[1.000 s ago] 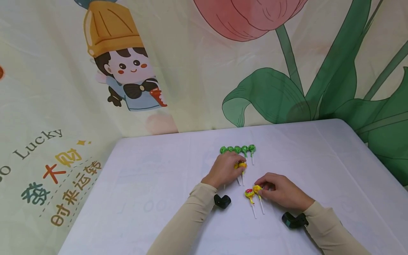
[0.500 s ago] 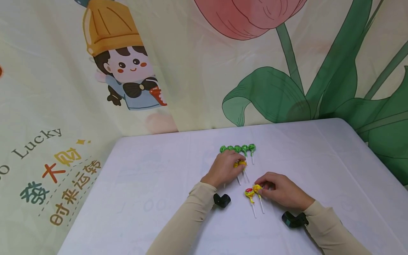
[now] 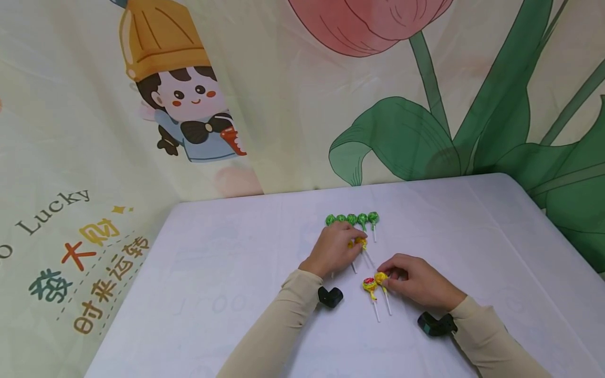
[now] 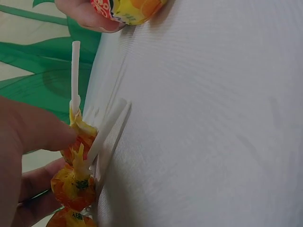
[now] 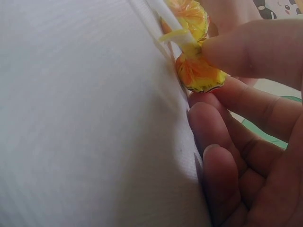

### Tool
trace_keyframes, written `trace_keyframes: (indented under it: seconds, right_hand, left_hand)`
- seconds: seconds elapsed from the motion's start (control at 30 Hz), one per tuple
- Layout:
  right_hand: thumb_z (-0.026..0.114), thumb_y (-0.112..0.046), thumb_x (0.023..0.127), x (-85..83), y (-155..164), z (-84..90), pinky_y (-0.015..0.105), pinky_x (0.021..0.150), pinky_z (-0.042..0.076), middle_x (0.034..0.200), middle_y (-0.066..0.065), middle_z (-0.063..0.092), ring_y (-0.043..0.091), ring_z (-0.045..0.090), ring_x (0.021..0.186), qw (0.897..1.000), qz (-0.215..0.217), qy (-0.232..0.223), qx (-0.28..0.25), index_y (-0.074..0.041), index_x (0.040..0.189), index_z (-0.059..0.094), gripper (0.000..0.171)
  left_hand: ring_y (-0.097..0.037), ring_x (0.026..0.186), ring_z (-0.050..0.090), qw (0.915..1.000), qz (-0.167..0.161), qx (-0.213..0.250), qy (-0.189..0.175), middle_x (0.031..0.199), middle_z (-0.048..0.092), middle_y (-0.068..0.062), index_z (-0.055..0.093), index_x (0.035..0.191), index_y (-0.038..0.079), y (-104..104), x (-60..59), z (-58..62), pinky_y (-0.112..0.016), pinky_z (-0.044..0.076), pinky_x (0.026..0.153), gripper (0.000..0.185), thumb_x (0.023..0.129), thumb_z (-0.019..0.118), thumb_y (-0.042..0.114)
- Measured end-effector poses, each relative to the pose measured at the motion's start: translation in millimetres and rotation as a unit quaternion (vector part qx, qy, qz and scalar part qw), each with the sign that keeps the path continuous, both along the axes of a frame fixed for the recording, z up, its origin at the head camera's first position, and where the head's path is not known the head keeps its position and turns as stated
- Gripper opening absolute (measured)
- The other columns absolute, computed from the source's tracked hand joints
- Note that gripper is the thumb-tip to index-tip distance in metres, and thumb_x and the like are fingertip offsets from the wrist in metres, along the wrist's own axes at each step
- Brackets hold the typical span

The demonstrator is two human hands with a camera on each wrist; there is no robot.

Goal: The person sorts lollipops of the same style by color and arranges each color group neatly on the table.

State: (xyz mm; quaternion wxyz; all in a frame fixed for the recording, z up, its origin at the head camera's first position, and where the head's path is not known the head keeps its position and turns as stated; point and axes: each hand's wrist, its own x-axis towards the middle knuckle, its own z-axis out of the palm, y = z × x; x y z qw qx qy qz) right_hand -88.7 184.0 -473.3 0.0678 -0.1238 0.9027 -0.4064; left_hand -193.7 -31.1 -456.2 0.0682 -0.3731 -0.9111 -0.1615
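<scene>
My left hand (image 3: pixel 332 248) pinches a yellow-orange lollipop (image 4: pixel 82 135) by its head, thumb on the wrapper. Its white stick slants toward the right hand. Close beside it lie more yellow-orange lollipops (image 4: pixel 73 187), partly hidden by the hand in the head view. Nearer the body, my right hand (image 3: pixel 418 281) holds a yellow lollipop (image 5: pixel 201 73) between thumb and fingers, its stick pointing back toward me. Just left of that one is another yellow lollipop with a red label (image 3: pixel 370 285), their heads side by side.
Behind the left hand, several green lollipops (image 3: pixel 362 219) form a row, some sticks hidden by the hand. Everything lies on a white-covered table (image 3: pixel 246 247). A printed cloth (image 3: pixel 283 105) hangs along its back edge. Each wrist wears a small black camera (image 3: pixel 330 297).
The stick of the lollipop in my left hand has swung its lower end to the right. My right hand and its lollipop stay in place.
</scene>
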Motion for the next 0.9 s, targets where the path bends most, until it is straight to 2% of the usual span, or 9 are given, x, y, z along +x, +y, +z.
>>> trace_keyframes:
  seconds: [0.4,0.73,0.9]
  right_hand:
    - [0.074,-0.024,0.091,0.8,0.0,0.8,0.025,0.071,0.048,0.094,-0.009,0.061,0.013,0.055,0.084,1.0,0.0,0.007,-0.001,-0.021,0.111,0.07,0.02]
    - [0.074,-0.024,0.091,1.0,-1.1,1.2,0.026,0.071,0.047,0.094,-0.009,0.061,0.014,0.055,0.084,1.0,-0.006,-0.001,-0.001,-0.022,0.11,0.07,0.019]
    - [0.074,-0.023,0.091,1.5,-1.9,2.6,0.026,0.071,0.047,0.094,-0.009,0.061,0.015,0.055,0.085,1.0,-0.009,-0.006,0.003,-0.021,0.11,0.07,0.02]
  left_hand:
    - [-0.017,0.109,0.056,0.9994,0.006,-0.033,0.002,0.113,0.067,0.004,0.075,0.119,0.026,1.9,4.1,5.4,-0.04,0.045,0.094,0.025,0.094,0.071,0.028]
    - [-0.015,0.109,0.056,0.9994,0.008,-0.031,-0.012,0.11,0.067,0.007,0.072,0.112,0.023,0.2,0.5,4.0,-0.04,0.045,0.098,0.02,0.092,0.072,0.026]
    - [-0.015,0.112,0.054,0.999,0.004,-0.037,-0.025,0.114,0.065,0.006,0.073,0.115,0.024,-1.2,1.2,5.8,-0.04,0.043,0.1,0.022,0.093,0.07,0.025]
